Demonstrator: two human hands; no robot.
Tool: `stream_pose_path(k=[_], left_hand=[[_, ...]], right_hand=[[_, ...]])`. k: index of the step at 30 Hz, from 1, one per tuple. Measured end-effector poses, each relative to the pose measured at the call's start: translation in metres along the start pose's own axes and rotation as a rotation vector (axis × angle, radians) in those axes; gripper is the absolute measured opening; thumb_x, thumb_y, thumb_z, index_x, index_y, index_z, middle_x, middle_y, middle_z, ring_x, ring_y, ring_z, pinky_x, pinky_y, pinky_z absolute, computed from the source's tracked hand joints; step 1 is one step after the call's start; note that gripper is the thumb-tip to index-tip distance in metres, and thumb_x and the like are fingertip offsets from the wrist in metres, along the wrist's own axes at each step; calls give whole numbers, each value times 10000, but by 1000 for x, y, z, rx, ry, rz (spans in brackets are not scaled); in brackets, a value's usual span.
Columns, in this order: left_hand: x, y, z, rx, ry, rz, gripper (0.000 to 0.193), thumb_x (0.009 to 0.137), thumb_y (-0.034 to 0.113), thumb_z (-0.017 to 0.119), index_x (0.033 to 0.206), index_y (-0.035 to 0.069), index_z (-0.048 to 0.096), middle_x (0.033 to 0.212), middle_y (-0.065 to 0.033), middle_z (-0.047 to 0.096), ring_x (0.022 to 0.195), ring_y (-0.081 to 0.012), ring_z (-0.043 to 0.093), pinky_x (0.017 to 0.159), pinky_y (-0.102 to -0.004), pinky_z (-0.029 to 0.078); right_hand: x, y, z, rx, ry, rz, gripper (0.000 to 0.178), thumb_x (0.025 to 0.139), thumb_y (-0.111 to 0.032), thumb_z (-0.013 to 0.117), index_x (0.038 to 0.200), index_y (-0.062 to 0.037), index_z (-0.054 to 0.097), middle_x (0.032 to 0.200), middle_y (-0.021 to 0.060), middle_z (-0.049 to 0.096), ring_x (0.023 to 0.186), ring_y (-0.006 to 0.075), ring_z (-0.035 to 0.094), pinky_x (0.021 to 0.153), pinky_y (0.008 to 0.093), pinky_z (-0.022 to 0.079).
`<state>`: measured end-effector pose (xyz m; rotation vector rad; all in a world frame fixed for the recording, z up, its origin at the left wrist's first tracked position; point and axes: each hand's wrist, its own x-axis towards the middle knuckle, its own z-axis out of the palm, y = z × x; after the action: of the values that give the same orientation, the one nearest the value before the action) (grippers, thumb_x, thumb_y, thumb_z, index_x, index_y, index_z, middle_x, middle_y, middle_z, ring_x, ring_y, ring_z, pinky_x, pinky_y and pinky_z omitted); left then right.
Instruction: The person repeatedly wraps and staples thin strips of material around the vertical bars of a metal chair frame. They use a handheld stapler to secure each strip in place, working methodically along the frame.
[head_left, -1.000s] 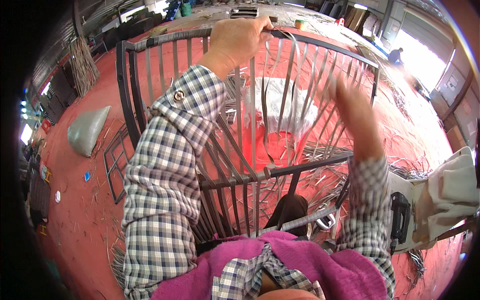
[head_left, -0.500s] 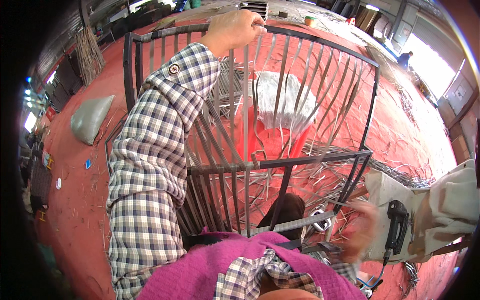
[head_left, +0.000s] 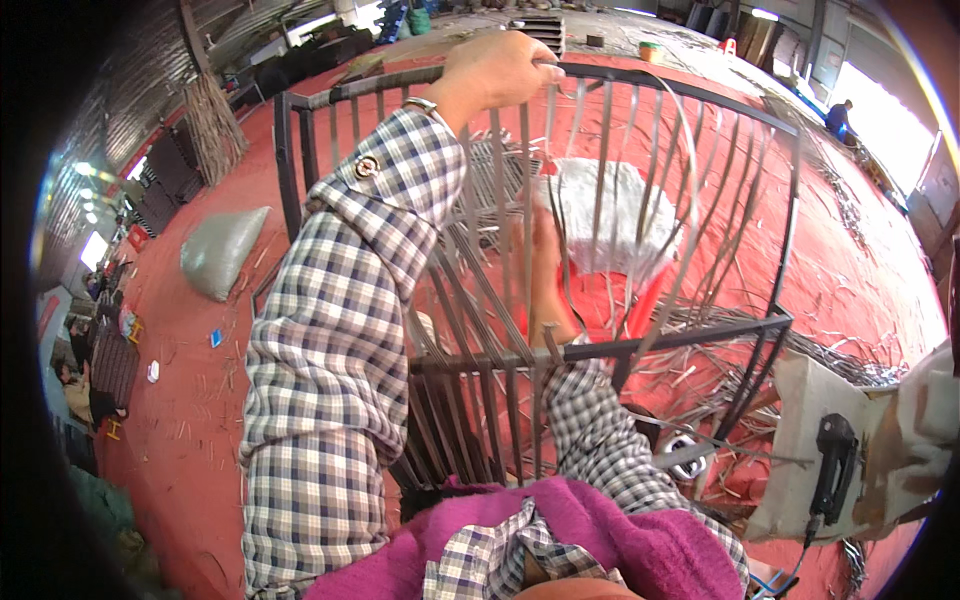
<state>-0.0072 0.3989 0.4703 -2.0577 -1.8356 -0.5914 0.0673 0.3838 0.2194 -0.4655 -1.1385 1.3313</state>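
Note:
A dark metal furniture frame (head_left: 790,225) stands before me, with flat grey weaving strips (head_left: 600,165) running from its top rail. My left hand (head_left: 495,72) is closed over that rail, its fingers pressing a strip against it. Through the frame reaches my right hand (head_left: 545,265), just above the middle rail (head_left: 690,340); strips partly cover it and its fingers do not show clearly. A loose strip (head_left: 692,180) arches from near the left hand down across the frame's right half. Wrapped strips cover the middle rail's left part.
Beyond the frame, a red stool (head_left: 645,300) bears a whitish cover (head_left: 615,215). A black air tool (head_left: 832,465) hangs on grey cloth (head_left: 780,480) at right. Strip scraps (head_left: 840,350) litter the red floor. A grey sack (head_left: 222,250) lies left; a person (head_left: 840,120) is far right.
My right hand has gone from low on the right up into the frame, among the strips. A loose strip now arches across the right half. The left hand stays on the top rail.

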Motion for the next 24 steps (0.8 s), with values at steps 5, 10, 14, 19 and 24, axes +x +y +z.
stream_pose_path(k=[5, 10, 14, 19, 24], left_hand=[[6, -13, 14, -59, -55, -53, 335, 833, 446, 564, 1036, 208, 684, 909, -42, 684, 872, -245, 637, 755, -377, 477], [12, -15, 29, -76, -73, -50, 382, 839, 428, 567, 1064, 135, 664, 882, -56, 685, 817, -237, 645, 729, -349, 480], [21, -14, 29, -84, -66, -81, 251, 817, 380, 594, 946, 202, 714, 887, -47, 686, 894, -252, 633, 828, -371, 459], [20, -40, 48, 179, 101, 454, 177, 789, 194, 525, 793, 50, 627, 844, -146, 640, 802, -328, 627, 717, -434, 494], [2, -85, 91, -11, 20, -74, 235, 820, 297, 526, 917, 116, 640, 952, -119, 644, 916, -338, 608, 775, -472, 477]], right_hand=[[76, -25, 14, -107, 141, -342, 298, 919, -92, 485, 1205, -11, 507, 762, 1, 518, 650, 86, 468, 601, 251, 411], [112, -35, 16, -333, 157, -336, 197, 949, -144, 457, 1028, 1, 565, 856, 72, 603, 771, 150, 538, 716, 296, 451], [124, -24, 8, -299, 20, -311, 246, 970, -220, 436, 973, -10, 563, 813, 80, 576, 731, 160, 518, 664, 300, 433], [5, -9, -16, -587, 157, -198, 279, 965, -234, 428, 839, -33, 575, 608, 49, 503, 543, 129, 451, 508, 318, 378], [-201, -73, -69, -432, -46, 448, 219, 963, -194, 459, 878, -25, 570, 684, 13, 551, 638, 92, 525, 575, 257, 431]])
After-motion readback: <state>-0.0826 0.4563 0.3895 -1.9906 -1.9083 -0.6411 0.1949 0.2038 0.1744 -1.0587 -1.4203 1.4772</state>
